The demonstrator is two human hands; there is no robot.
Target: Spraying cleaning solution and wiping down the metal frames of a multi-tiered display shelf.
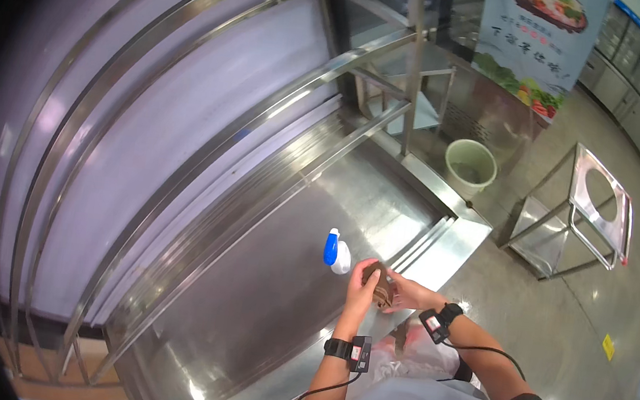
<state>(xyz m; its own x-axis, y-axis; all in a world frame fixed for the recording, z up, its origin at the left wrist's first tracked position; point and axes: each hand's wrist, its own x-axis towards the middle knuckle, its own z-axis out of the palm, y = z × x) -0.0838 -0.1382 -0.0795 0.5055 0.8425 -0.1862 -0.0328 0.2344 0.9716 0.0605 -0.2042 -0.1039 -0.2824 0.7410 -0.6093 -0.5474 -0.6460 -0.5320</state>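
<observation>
A folded brown cloth is gripped in my left hand, with the thumb lying over it. My right hand is at the cloth's right side, fingers bent towards it; whether it grips the cloth too is hard to tell. Just left of my hands, a white spray bottle with a blue head is on the stainless steel counter.
Steel rails run along the counter's far side, before a pale panel. Beyond its right end are a pale green bucket and a steel stand with a round opening on the floor. A food poster stands behind.
</observation>
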